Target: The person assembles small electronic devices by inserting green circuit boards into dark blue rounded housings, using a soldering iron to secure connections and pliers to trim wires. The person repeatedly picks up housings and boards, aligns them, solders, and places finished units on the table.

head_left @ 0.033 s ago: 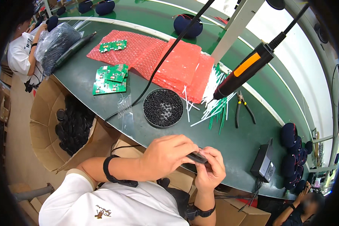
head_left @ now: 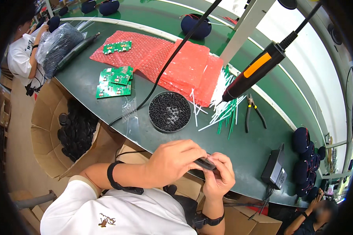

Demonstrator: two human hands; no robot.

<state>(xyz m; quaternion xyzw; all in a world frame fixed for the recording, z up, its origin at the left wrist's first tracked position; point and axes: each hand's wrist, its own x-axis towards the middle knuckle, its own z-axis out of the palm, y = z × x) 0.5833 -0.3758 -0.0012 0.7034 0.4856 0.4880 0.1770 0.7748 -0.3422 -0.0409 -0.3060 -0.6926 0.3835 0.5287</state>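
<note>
Near the table's front edge, both my hands pinch one small dark, flat, rounded piece (head_left: 205, 163); its exact kind is hard to make out. My left hand (head_left: 176, 160) grips it from the left, fingers bent over its upper side. On the right, my right hand (head_left: 219, 176) closes thumb and fingers on its other end. My fingers hide part of the piece. Just beyond my hands sits a round dish (head_left: 150, 117) full of small black screw-like parts.
A power screwdriver (head_left: 255, 72) hangs from its cable above white and green strips (head_left: 223, 113). Pliers (head_left: 251, 111), green circuit boards (head_left: 115, 84), red bubble wrap (head_left: 145, 58) and a black box (head_left: 274, 168) lie on the table (head_left: 192, 145). A carton (head_left: 47, 137) of black parts stands left.
</note>
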